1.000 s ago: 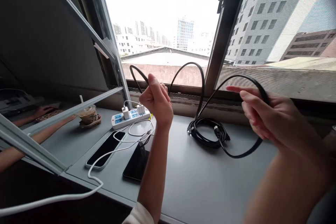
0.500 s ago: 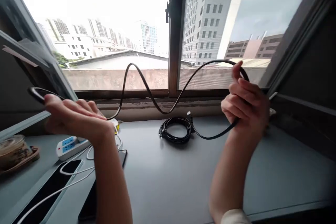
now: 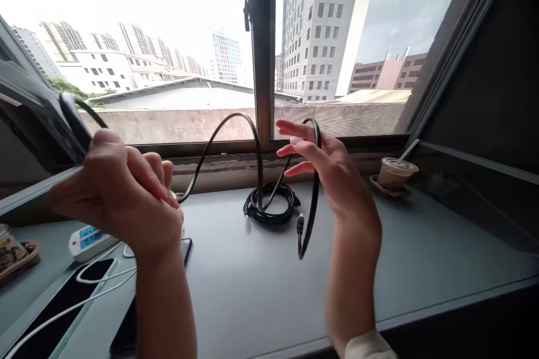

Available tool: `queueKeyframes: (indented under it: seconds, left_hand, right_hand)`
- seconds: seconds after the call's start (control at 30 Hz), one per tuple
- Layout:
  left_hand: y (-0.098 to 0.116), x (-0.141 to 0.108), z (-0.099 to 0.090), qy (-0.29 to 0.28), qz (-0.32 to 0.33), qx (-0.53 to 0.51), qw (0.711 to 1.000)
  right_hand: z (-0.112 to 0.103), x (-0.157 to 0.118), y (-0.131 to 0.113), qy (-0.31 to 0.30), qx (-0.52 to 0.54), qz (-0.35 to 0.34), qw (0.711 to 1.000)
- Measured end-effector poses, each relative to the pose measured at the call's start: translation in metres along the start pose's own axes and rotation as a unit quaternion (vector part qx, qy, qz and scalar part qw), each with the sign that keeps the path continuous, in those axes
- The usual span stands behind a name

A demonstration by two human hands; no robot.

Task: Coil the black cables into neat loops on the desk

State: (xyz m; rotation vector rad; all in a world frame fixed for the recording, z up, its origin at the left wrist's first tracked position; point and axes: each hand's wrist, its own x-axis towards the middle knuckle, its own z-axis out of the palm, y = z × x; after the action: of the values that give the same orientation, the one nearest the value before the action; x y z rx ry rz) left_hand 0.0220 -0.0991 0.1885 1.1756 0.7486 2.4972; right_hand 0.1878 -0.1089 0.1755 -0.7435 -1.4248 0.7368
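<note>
A long black cable (image 3: 229,118) runs in loose bends between my two hands above the desk. Closed fingers of my left hand (image 3: 126,196) grip its left part, and a loop sticks up behind the thumb. My right hand (image 3: 337,174) has its fingers stretched and apart, with the cable draped over it near the thumb. From there the cable hangs down and curls up to a black plug (image 3: 300,223) at its end. Behind it on the desk lies a coil of black cable (image 3: 252,212), partly crossed by the raised cable.
At left on the grey desk (image 3: 252,291) are a power strip (image 3: 90,240), a phone (image 3: 63,305) with white cords over it, and a second dark device (image 3: 124,328). A drink cup with a straw (image 3: 396,173) stands back right. A window frame (image 3: 261,67) rises behind.
My right hand has moved left and its fingers have spread from their curl round the cable. The plug end has swung below it. My left hand has risen and turned; the view has shifted right.
</note>
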Motion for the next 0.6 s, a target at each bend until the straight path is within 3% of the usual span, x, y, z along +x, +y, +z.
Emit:
queueKeyframes:
  seconds: [0.07, 0.13, 0.3, 0.4, 0.5, 0.6]
  left_hand:
    - [0.004, 0.001, -0.004, -0.003, 0.048, 0.000, 0.999]
    - [0.009, 0.001, -0.008, -0.027, 0.052, 0.001, 0.998]
    - [0.018, -0.001, -0.009, -0.109, -0.058, -0.005, 0.992]
    - [0.013, -0.004, -0.009, -0.198, -0.094, -0.017, 0.976]
    - [0.006, -0.008, -0.010, -0.337, -0.115, 0.009, 0.934]
    - [0.003, -0.013, -0.010, -0.487, -0.149, 0.104, 0.854]
  right_hand:
    - [0.002, 0.000, 0.002, 0.014, -0.010, 0.008, 1.000]
    - [0.003, -0.001, 0.003, -0.019, 0.006, 0.029, 0.999]
    - [0.008, -0.002, -0.001, -0.173, 0.056, 0.074, 0.981]
    - [0.015, -0.001, 0.000, -0.181, 0.105, 0.054, 0.976]
    - [0.022, 0.003, 0.004, -0.158, 0.140, 0.051, 0.976]
    - [0.027, 0.007, 0.009, -0.145, 0.144, 0.053, 0.977]
